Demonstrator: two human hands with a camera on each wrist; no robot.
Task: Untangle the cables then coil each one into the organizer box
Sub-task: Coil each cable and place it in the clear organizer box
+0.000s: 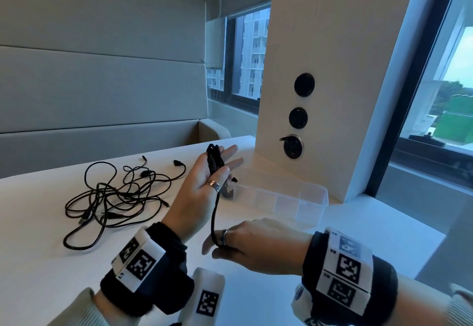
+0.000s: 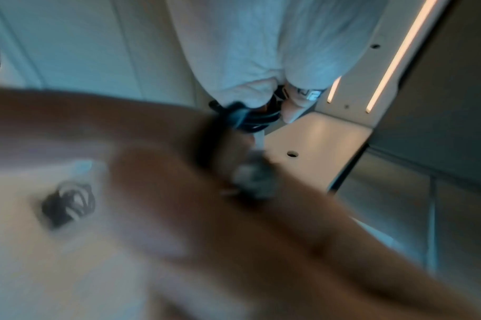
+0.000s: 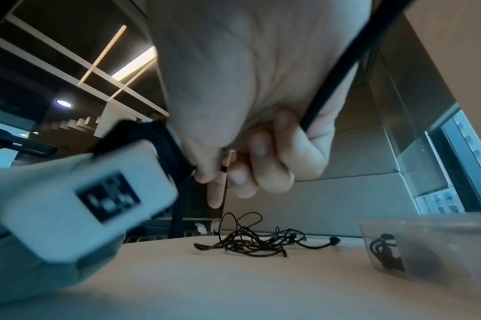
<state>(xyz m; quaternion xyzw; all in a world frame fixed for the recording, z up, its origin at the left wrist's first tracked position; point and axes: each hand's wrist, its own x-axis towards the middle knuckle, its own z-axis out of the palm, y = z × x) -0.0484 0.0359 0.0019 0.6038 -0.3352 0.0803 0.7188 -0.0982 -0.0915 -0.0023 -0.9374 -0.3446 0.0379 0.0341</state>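
Observation:
My left hand [image 1: 202, 187] is raised palm up, with a black cable [image 1: 214, 213] wound in loops [image 1: 215, 159] over its straight fingers; the thumb presses the loops down. The cable's free length hangs down to my right hand [image 1: 230, 241], which grips it in curled fingers [image 3: 261, 151] just above the table. The right wrist view shows the cable [image 3: 340, 71] running across the palm. A tangle of thin black cables [image 1: 115, 197] [image 3: 250, 242] lies on the table to the left. The clear organizer box [image 1: 307, 192] [image 3: 439, 242] stands behind my hands, with one coiled cable [image 1: 227, 192] [image 3: 384, 251] in its left compartment.
A white pillar [image 1: 320, 82] with round black sockets [image 1: 294, 146] rises right behind the box. The white table [image 1: 51, 274] ends at a padded bench wall on the far side and at a window on the right. The left wrist view is badly blurred.

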